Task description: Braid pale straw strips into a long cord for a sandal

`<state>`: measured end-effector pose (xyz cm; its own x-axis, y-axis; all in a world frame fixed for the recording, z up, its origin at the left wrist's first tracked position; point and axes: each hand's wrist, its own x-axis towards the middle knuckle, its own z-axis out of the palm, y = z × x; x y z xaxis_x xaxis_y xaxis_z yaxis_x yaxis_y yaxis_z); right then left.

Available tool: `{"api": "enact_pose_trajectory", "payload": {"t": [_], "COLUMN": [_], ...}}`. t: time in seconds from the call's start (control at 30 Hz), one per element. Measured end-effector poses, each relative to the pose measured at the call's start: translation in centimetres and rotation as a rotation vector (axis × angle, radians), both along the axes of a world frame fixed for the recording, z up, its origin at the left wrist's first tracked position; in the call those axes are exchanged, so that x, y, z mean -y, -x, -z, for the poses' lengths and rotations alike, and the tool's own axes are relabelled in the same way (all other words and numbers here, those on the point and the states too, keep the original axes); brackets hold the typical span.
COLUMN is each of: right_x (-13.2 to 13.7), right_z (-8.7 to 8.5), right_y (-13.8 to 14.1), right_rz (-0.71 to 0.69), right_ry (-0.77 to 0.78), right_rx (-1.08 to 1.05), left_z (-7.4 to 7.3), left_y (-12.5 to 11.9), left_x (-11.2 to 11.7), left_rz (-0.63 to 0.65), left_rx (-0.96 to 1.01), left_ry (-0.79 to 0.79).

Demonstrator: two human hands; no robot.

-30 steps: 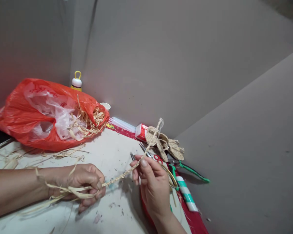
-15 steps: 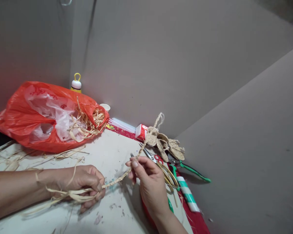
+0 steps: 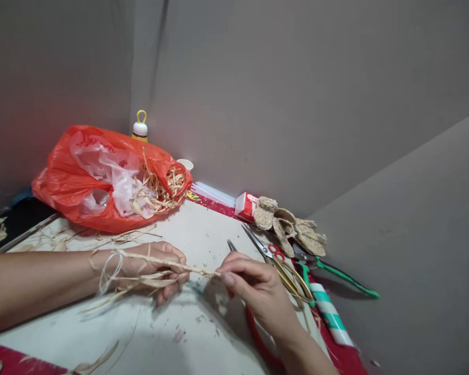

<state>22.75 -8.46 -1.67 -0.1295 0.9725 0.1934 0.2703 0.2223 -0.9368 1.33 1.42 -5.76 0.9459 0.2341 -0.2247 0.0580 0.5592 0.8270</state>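
A thin braided cord of pale straw-like fibre [image 3: 199, 270] stretches between my two hands above the white tabletop. My left hand [image 3: 162, 254] is closed on the cord where flat loose strands [image 3: 154, 283] trail back under the wrist. With thumb and forefinger, my right hand [image 3: 260, 289] pinches the cord at what looks like a fold. The cord's other end lies back over my left wrist and carries a loop of white string [image 3: 102, 281]. My fingers hide part of the braid.
A red plastic bag [image 3: 62, 182] spilling dry fibre stands at the back left, with a bottle [image 3: 140, 130] and a cup [image 3: 185, 164] behind. Along the right lie woven fibre pieces [image 3: 307, 237], gold-handled scissors [image 3: 291, 278], green-handled pliers [image 3: 347, 278] and a striped roll [image 3: 330, 315].
The cord's far end, with its white string, has swung from beyond my right hand back over my left wrist. My hands are nearer each other, and the view has shifted left.
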Motion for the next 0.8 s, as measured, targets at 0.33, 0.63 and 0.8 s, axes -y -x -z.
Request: {"api": "enact_pose_trajectory", "payload": {"t": [0.33,0.63,0.8], "right_x": [-0.1,-0.1,-0.2], "right_z": [-1.3,0.7,1.0], "right_y": [0.0,2.0,2.1], "right_rz": [-0.273,-0.041,-0.111], "right_ry": [0.283,0.51,0.488], "right_rx": [0.349,-0.264,-0.435], "left_z": [-1.0,-1.8,-1.8], "left_y": [-0.2,-0.2,-0.3], "left_x": [0.6,3.6,3.5], "left_rz": [0.117,-0.059,-0.184], "left_rx": [-0.037,-0.157,0.024], "left_ry": [-0.024,-0.606,-0.949]}}
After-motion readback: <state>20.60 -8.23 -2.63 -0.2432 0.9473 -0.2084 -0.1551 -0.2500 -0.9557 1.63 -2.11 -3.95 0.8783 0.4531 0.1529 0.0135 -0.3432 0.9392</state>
